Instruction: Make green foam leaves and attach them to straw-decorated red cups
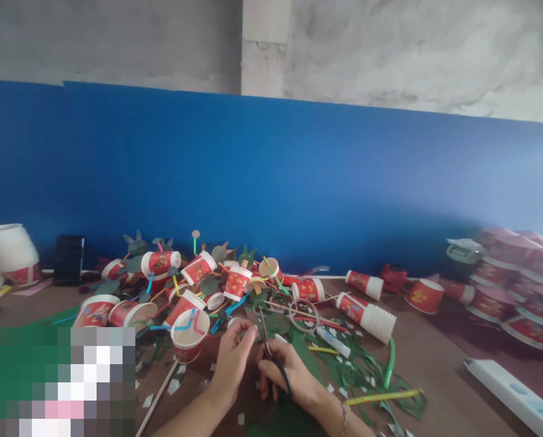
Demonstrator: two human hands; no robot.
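In the head view my right hand [292,376] grips dark-handled scissors [265,334], their blades pointing up and away from me. Close beside it on the left, my left hand [235,352] has thumb and fingers pressed together near the blades. What it pinches, if anything, I cannot make out. Beyond both hands lies a heap of red-and-white paper cups [238,284] with coloured straws and dark green paper shapes. One upright cup [190,334] with blue and red straws stands left of my left hand. A clear tape ring [304,315] lies just past the scissors.
Green paper scraps [360,370], a glue stick [333,342] and a yellow straw [383,397] lie to the right. A white power strip [517,394] is at the right edge, below stacked red tubs [536,315]. A blue partition [271,182] borders the back. The lower left is pixelated.
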